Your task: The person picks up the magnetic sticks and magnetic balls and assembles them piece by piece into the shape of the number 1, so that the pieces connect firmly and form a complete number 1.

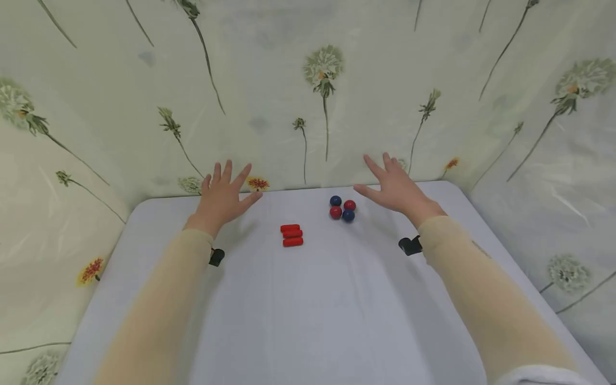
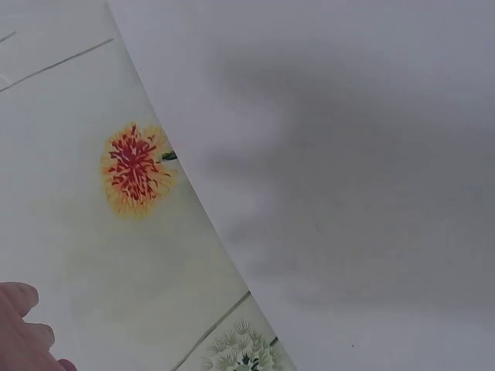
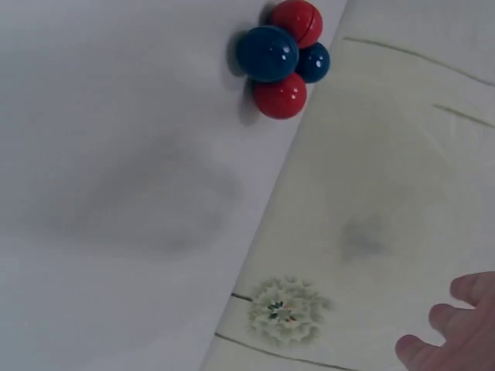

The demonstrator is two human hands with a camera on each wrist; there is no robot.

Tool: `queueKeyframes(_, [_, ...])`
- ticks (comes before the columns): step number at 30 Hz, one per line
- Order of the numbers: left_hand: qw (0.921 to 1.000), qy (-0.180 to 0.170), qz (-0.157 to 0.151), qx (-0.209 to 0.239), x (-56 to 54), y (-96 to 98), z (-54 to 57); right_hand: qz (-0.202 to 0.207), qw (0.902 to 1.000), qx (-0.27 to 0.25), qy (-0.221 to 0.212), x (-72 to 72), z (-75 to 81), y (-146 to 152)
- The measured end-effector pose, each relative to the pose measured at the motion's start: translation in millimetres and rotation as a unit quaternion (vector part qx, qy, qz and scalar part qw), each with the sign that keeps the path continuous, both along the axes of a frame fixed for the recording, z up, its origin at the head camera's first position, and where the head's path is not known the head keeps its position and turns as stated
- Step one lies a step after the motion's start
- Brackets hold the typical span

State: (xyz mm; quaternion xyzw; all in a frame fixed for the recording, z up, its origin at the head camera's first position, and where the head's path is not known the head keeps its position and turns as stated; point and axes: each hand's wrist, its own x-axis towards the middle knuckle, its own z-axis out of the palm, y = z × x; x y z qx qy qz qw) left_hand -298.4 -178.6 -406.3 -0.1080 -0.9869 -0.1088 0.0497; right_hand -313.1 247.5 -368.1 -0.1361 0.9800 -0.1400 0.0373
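Floral cloth backdrop [image 1: 308,80], pale table [image 1: 308,299], left hand [image 1: 222,199] and right hand [image 1: 397,188] spread and holding nothing, red sticks [image 1: 292,235] centre, balls [image 1: 342,208] just left of right hand, likely to roll if brushed.

Both wrist views crop hands to fingertips [image 3: 452,340].

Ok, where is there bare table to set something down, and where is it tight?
The near half of the table, between the two sleeves, is bare. So is the strip between the left hand and the three red cylinders. It is crowded at the far edge: four balls cluster touching, close beside the right hand.
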Motion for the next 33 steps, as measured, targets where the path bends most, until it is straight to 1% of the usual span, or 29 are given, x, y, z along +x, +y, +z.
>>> queueKeyframes(3, [1.0, 0.002, -0.004, 0.003, 4.8, 1.7, -0.8, 0.0, 1.0, -0.006, 0.003, 4.3, -3.7, 4])
queueKeyframes(7, [0.9996, 0.011, -0.011, 0.023, 12.8, 2.3, -3.4, -0.002, 0.9999, -0.012, 0.007, 8.5, -12.0, 7])
queueKeyframes(10, [0.9989, 0.016, -0.018, 0.041, 19.5, 3.0, -6.0, -0.004, 0.9997, -0.019, 0.012, 11.9, -18.2, 9])
queueKeyframes(18, [0.9969, 0.023, -0.026, 0.07, 38.5, 1.1, -15.1, -0.003, 0.9988, -0.044, 0.022, 19.2, -34.6, 14])
queueKeyframes(24, [0.992, 0.021, -0.033, 0.12, 53.2, 0.5, -27.1, 0.0, 0.9977, -0.059, 0.033, 22.6, -49.7, 15])
queueKeyframes(28, [0.9883, 0.013, -0.035, 0.148, 61.7, 3.0, -35.7, 0.0, 0.9963, -0.076, 0.041, 26.4, -59.2, 15])
queueKeyframes(33, [0.9837, -0.002, -0.026, 0.178, 69.8, 8.6, -45.3, -0.003, 0.9948, -0.095, 0.037, 31.7, -70.6, 13])
